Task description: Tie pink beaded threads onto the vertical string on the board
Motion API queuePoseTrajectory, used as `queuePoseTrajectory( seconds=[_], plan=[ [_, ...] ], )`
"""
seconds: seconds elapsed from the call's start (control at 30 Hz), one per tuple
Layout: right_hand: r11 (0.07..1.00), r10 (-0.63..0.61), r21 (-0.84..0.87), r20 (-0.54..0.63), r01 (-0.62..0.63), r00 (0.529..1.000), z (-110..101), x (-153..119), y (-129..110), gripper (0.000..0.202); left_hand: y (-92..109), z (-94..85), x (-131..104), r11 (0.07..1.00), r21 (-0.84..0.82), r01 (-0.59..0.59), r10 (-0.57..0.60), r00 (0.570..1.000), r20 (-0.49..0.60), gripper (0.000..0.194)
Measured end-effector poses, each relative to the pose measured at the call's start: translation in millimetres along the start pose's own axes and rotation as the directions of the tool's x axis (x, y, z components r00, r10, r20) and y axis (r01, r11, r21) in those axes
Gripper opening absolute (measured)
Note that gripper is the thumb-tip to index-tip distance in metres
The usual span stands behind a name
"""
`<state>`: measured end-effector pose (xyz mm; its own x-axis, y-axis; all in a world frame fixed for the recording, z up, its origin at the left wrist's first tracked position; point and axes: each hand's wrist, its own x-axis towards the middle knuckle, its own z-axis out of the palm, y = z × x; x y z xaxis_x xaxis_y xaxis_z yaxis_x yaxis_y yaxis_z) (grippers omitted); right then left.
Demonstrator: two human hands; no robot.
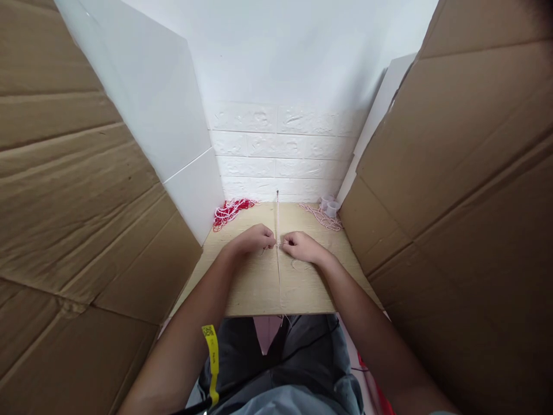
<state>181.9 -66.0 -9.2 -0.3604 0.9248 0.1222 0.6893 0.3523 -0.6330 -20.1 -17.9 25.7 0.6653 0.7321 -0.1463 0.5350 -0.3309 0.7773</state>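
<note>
A pale pink cord runs down the middle of the wooden board, from a small dark hook at the back to loose ends hanging over the front edge. My left hand is closed just left of the cord, fingers pinched on a thin strand whose end shows below it. To the right of the cord my right hand is also closed in a pinch, with a strand looping out beneath it. Between the two hands there seems to be a small knot on the cord, too small to make out well.
Red and white cords lie heaped at the back left. At the back right are more pale pink cords beside small clear plastic cups. Cardboard walls flank both sides, and a white brick-pattern wall stands behind.
</note>
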Motion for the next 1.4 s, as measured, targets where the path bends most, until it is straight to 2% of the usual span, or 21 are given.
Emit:
queuePoseTrajectory(
  seconds=[0.33, 0.5, 0.97, 1.17, 1.23, 1.3, 1.4],
  plan=[
    [1.000, 0.009, 0.000, -0.026, -0.009, 1.000, -2, -1, 1, 0.022, -6, -0.1, 3, 1.000, 0.026, 0.002, 0.000, 0.998, -0.056, 0.016],
    [1.000, 0.005, 0.006, -0.024, -0.005, 1.000, -2, -1, 1, 0.023, -5, -0.2, 1, 1.000, 0.004, 0.025, -0.025, 0.999, -0.041, 0.015],
    [0.999, 0.001, -0.035, -0.030, -0.003, 1.000, -3, -2, -4, 0.027, -7, 1.1, 3, 0.991, 0.119, 0.052, -0.037, 0.991, -0.132, 0.021],
    [0.999, 0.044, 0.010, -0.031, -0.044, 0.999, -4, -4, -1, 0.019, -2, -2.3, -1, 0.997, -0.018, 0.069, -0.070, 0.995, -0.064, 0.017],
    [0.997, 0.065, 0.051, -0.045, -0.063, 0.997, -5, -5, -1, 0.011, -2, -2.8, 0, 0.999, -0.037, 0.024, -0.028, 0.993, -0.112, 0.020],
    [0.993, 0.073, 0.100, -0.089, -0.064, 0.993, -5, -5, -1, 0.003, -5, -2.9, 3, 1.000, 0.007, -0.020, 0.021, 0.976, -0.215, 0.020],
    [0.984, 0.079, 0.172, -0.172, -0.049, 0.982, -2, -2, 0, 0.011, -10, -2.4, 7, 0.996, 0.083, -0.032, 0.055, 0.957, -0.284, 0.022]
  ],
)
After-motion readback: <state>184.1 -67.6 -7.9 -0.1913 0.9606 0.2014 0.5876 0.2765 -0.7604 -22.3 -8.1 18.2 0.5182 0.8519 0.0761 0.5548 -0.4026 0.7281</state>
